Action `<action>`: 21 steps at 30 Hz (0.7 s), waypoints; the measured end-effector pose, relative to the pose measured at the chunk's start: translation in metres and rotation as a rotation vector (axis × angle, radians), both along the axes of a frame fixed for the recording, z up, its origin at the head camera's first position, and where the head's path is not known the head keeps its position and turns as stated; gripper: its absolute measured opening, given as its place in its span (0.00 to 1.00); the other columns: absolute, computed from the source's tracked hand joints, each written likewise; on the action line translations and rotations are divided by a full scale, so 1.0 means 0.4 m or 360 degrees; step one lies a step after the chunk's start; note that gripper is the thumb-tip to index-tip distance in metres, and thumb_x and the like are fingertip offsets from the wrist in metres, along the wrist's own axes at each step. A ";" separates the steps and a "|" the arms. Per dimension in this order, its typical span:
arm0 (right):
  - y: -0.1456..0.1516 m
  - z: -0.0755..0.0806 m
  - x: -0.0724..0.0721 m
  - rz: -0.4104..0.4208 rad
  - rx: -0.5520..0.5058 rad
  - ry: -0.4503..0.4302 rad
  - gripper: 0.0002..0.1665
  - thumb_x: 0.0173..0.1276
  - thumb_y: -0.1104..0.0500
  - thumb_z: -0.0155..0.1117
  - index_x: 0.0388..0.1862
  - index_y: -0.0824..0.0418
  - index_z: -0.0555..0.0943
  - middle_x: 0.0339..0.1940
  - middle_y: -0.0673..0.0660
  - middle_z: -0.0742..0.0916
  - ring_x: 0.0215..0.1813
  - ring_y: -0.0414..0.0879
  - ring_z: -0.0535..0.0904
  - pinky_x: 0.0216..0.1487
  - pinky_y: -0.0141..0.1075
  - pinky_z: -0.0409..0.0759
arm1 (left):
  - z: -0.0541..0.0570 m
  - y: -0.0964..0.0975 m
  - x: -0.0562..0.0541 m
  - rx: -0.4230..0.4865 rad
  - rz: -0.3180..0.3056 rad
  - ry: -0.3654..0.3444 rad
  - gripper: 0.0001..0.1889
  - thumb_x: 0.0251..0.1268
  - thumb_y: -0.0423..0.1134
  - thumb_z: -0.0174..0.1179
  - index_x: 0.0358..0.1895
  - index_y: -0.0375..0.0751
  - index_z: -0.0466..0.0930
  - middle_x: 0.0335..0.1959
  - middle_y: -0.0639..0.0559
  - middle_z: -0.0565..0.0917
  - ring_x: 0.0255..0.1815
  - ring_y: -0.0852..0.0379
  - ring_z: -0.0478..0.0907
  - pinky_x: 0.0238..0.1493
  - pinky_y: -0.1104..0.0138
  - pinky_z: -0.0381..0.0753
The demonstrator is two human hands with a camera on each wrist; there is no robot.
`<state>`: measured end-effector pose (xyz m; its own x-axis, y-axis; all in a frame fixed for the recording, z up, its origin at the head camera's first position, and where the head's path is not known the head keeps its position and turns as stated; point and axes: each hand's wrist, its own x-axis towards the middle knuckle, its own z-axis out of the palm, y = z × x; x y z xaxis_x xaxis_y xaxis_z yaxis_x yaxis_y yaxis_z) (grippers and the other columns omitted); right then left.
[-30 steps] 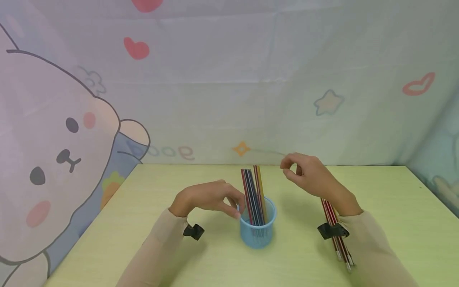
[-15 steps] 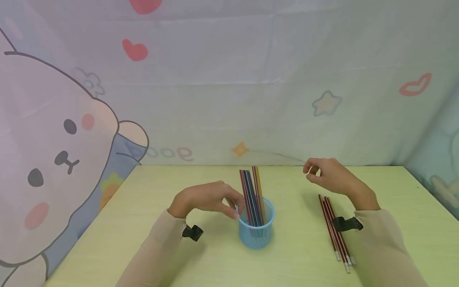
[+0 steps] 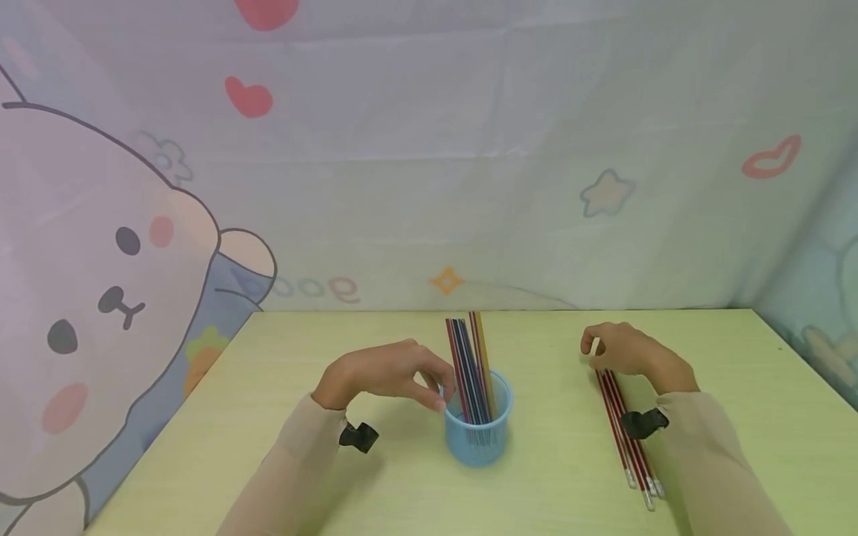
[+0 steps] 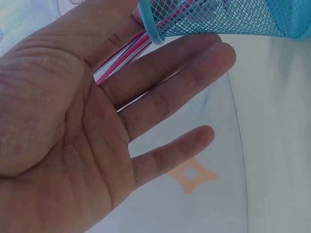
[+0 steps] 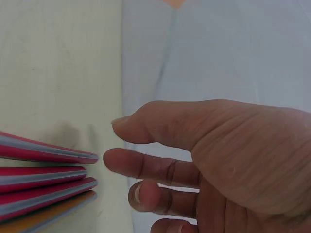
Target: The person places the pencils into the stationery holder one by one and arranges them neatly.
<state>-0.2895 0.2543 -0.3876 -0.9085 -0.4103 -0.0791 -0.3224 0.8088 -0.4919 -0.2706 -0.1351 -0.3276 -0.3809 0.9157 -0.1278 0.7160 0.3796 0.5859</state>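
Observation:
A light-blue mesh pencil cup (image 3: 476,439) stands upright on the table, with several pencils (image 3: 472,372) in dark, red and yellow leaning in it. My left hand (image 3: 389,368) pinches the cup's left rim between thumb and forefinger. In the left wrist view, its other fingers (image 4: 170,97) stretch out beside the mesh wall. To the right lies a loose bunch of striped red pencils (image 3: 626,439), one of them yellow-orange, erasers towards me. Over their far ends hovers my right hand (image 3: 626,348); its thumb and fingers are apart from the pencil tips (image 5: 73,156) in the right wrist view.
The pale yellow-green table (image 3: 322,476) runs back to a printed cloth backdrop (image 3: 415,149) with hearts, a star and a bear. A second cloth (image 3: 831,298) hangs along the right side. Black wrist straps (image 3: 358,437) are on both forearms.
My right hand has moved right, away from beside the cup, then lowered towards the far ends of the lying pencils. The left hand and the cup have kept their place.

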 end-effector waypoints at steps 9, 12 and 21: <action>-0.029 -0.042 -0.006 -0.0024 0.0026 -0.0045 0.08 0.62 0.66 0.64 0.38 0.60 0.76 0.21 0.50 0.72 0.23 0.43 0.64 0.28 0.37 0.64 | -0.003 0.001 -0.004 -0.0003 -0.0003 0.0008 0.03 0.68 0.40 0.65 0.40 0.46 0.84 0.37 0.65 0.83 0.45 0.66 0.83 0.51 0.67 0.82; -0.051 -0.052 -0.005 -0.0039 0.0068 -0.0006 0.07 0.62 0.66 0.64 0.36 0.57 0.76 0.20 0.48 0.69 0.22 0.42 0.61 0.27 0.36 0.62 | -0.002 0.001 -0.004 -0.0005 0.0002 0.0007 0.03 0.68 0.40 0.65 0.40 0.46 0.84 0.37 0.65 0.84 0.45 0.66 0.84 0.51 0.67 0.82; -0.110 -0.058 -0.006 0.0024 0.0068 0.0095 0.09 0.59 0.67 0.61 0.30 0.54 0.75 0.19 0.47 0.69 0.21 0.41 0.59 0.24 0.34 0.59 | -0.003 0.000 -0.001 -0.0001 0.0022 -0.0026 0.03 0.67 0.40 0.65 0.40 0.46 0.84 0.38 0.64 0.84 0.45 0.66 0.83 0.51 0.70 0.81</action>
<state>-0.2919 0.2102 -0.4109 -0.9058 -0.4214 -0.0427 -0.3625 0.8234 -0.4367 -0.2710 -0.1351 -0.3288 -0.3911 0.9104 -0.1349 0.7011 0.3897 0.5972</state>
